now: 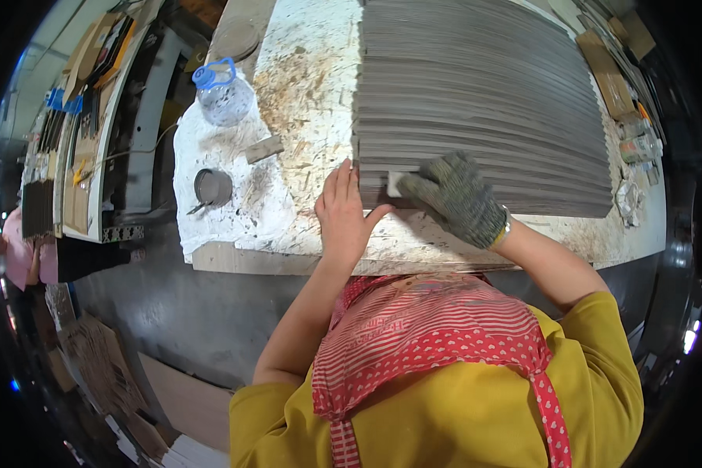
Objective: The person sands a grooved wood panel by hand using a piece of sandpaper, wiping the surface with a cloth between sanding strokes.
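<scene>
A wide stack of grey-brown, wood-grained strips [476, 93] lies side by side on the worktable, their ends forming a jagged left edge. My bare left hand [345, 207] rests flat against that edge near the front corner, thumb spread out. On my right hand [460, 199] is a dark grey knitted glove. Its fingers are closed on a small whitish block [396, 184], which touches the strips close to their near left corner. The underside of the block is hidden.
Left of the strips, a stained white cloth [203, 144] holds a plastic jug with blue handle [225, 97], a small grey block [264, 149] and a round tin [212, 187]. A clear bottle [639, 149] and crumpled wrapping [629, 204] sit at right. Another person [35, 257] is far left.
</scene>
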A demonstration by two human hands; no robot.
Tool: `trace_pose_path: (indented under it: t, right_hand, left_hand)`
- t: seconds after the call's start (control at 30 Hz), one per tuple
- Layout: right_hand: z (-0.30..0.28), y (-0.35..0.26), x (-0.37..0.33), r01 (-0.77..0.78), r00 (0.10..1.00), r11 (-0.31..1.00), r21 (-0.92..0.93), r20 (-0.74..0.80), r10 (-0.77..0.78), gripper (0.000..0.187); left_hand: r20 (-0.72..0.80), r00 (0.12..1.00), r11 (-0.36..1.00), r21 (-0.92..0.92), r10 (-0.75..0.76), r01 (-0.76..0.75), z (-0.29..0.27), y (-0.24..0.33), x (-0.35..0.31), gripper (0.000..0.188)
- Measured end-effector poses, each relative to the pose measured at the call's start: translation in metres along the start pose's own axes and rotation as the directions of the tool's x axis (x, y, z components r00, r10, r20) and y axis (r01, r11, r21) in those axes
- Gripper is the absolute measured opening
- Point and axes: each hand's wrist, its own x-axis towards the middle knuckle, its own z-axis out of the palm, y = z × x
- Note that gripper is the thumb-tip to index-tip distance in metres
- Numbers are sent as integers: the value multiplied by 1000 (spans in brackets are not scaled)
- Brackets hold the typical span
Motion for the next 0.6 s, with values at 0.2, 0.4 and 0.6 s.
trace_pose_path:
  t: [0.2, 0.4, 0.6]
  right_hand:
    - [27, -11, 31, 53, 994, 997, 56, -95, -47, 50]
    - [5, -14, 10, -68, 997, 998, 13, 27, 68, 44]
    - [11, -22, 69, -36, 984, 973, 228, -165, 75, 24]
  left_hand:
    - [97, 995, 989, 148, -34, 19, -6, 0, 0, 84]
    - [-24, 999, 998, 61, 24, -22, 2, 4, 1, 77]
    - [-103, 990, 995, 19, 101, -99, 17, -18, 2, 67]
